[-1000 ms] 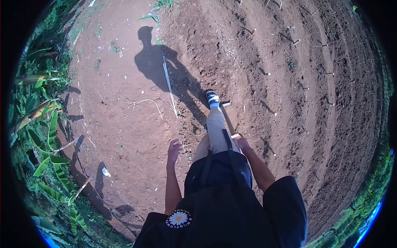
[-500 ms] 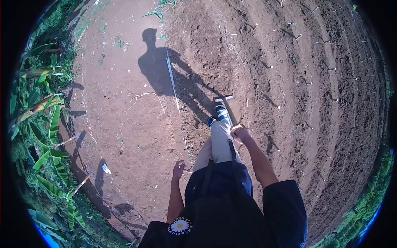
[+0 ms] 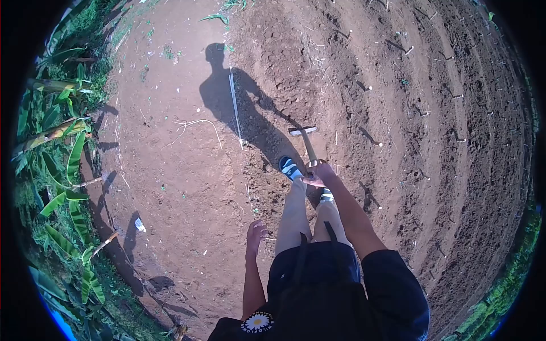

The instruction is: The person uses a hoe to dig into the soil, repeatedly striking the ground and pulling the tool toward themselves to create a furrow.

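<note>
My right hand is wrapped round the wooden handle of a hoe in front of my legs. The hoe's crosswise head is at the far end, over the soil beyond my feet. At my left side hangs my left hand, its fingers curled. A thin pale stick juts from it toward my leg. My left sandal is forward on the soil; the right sandal is partly hidden behind my right forearm.
Rows of short pegs stand in the tilled soil to the right. Long white strips lie ahead in my shadow, with a dry branched twig to their left. Banana plants line the left edge, near a white scrap.
I have stepped forward, the left foot now leading. My right hand and the hoe have shifted left and up in view; the left hand has moved slightly right with the thin stick.
</note>
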The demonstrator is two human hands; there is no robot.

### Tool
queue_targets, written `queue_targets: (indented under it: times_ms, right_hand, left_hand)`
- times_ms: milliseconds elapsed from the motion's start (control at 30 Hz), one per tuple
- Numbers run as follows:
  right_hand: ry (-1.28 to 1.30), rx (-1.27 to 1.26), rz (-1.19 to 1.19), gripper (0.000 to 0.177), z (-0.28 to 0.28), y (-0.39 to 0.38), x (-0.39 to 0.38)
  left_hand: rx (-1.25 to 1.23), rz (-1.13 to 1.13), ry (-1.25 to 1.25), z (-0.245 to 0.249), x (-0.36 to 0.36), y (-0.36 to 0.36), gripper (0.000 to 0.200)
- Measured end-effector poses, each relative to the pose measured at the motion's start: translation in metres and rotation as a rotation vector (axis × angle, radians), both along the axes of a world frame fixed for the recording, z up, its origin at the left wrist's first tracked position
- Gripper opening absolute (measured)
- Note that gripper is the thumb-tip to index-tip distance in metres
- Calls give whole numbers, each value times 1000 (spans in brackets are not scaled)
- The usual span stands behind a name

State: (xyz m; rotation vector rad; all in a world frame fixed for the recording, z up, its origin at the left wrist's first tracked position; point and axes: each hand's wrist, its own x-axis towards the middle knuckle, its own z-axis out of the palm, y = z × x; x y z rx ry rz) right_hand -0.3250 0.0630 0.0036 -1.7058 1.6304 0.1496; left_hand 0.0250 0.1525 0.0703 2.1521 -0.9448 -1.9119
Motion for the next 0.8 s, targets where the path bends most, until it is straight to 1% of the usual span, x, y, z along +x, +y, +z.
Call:
queue_targets:
  times_ms: [33, 67, 100, 133, 233, 267, 300, 333, 367, 400, 533, 567, 600, 633, 667, 700, 733, 800]
  right_hand:
    - [1, -2, -2, 56, -3, 4, -1]
    - [14, -106, 23, 58, -6, 7, -2]
    - [25, -210, 48, 60, -9, 8, -2]
    - [23, -130, 89, 65, -12, 6, -3]
    - [79, -109, 155, 66, -18, 8, -1]
    - [116, -171, 151, 65, -19, 12, 1]
    - [120, -166, 162, 65, -20, 15, 2]
    - [102, -190, 127, 61, -21, 19, 2]
    - [82, -214, 90, 57, -21, 22, 3]
    - [74, -252, 96, 54, -7, 24, 2]
    - [112, -241, 87, 47, -18, 35, 7]
    - [97, -262, 75, 41, -19, 39, 8]
    - [85, -285, 64, 34, -20, 43, 8]
    - [92, -283, 69, 34, -24, 48, 9]
    - [93, -301, 60, 28, -27, 52, 10]
    - [95, -323, 51, 22, -29, 55, 11]
    - [131, -292, 82, 17, -27, 61, 11]
    - [110, -245, 88, 16, -34, 77, 13]
  left_hand:
    - [-66, 25, 56, 1, -14, 8, 41]
    - [-43, 100, 68, 1, -27, 16, 38]
    - [-48, 99, 70, -4, -40, 27, 38]
    - [-77, 96, 91, -7, -50, 41, 37]
    - [-116, 85, 102, -10, -87, 67, 31]
    - [-118, 117, 134, -14, -97, 75, 30]
    - [-120, 150, 169, -18, -106, 82, 29]
    - [-185, 132, 202, -23, -115, 87, 28]
    - [-181, 139, 204, -28, -122, 88, 28]
    - [-181, 131, 223, -32, -129, 86, 28]
    - [-157, 122, 286, -62, -147, 63, 29]
    - [-157, 126, 288, -66, -153, 53, 29]
    - [-108, 191, 334, -59, -163, 37, 33]
    - [-55, 255, 381, -61, -170, 26, 36]
    - [-53, 259, 389, -69, -175, 17, 36]
    - [-2, 308, 447, -80, -179, 8, 42]
    - [50, 357, 503, -89, -183, 0, 47]
    - [98, 336, 465, -105, -190, -11, 50]
